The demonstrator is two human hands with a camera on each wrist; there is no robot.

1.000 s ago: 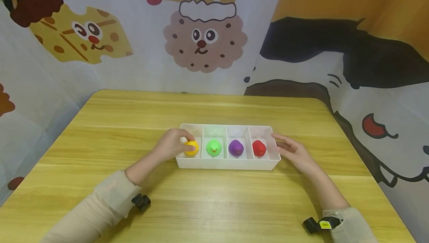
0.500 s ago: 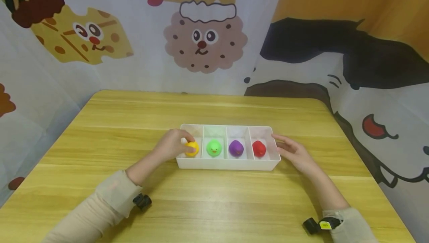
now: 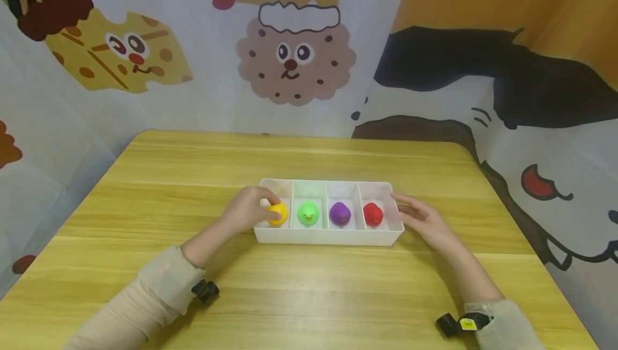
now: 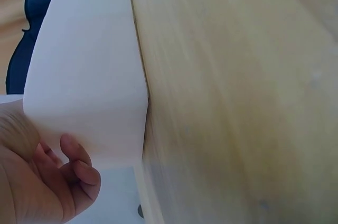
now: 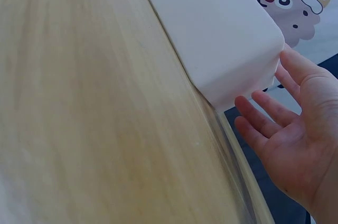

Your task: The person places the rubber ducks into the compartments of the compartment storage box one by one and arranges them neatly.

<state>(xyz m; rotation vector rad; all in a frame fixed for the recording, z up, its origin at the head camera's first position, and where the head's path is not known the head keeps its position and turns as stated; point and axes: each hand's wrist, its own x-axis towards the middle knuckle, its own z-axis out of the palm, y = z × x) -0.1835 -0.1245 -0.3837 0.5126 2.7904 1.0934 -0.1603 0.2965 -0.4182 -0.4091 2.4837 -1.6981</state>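
A white box [image 3: 328, 237] with several compartments in a row rests on the table. My left hand [image 3: 246, 209] reaches over its left end and pinches a yellow rubber duck [image 3: 278, 213] between thumb and fingers, inside the leftmost compartment. To the right, one per compartment, sit a green rubber duck [image 3: 308, 213] with its face toward me, a purple one [image 3: 340, 213] and a red one [image 3: 373, 214]. At the box's right end my right hand [image 3: 427, 222] lies with loosely extended fingers touching the wall. Both wrist views show the box's outer wall [image 4: 90, 55], which hides the ducks.
The wood-grain table [image 3: 309, 291] extends around the box on every side. Behind it hangs a curtain [image 3: 193, 108] printed with cartoon figures. A small black camera sits on each wrist, the left camera [image 3: 205, 291] and the right camera [image 3: 449, 325].
The yellow duck has shifted very slightly to the right within its compartment, still pinched by my left hand. My right hand, the box and the other ducks have stayed put.
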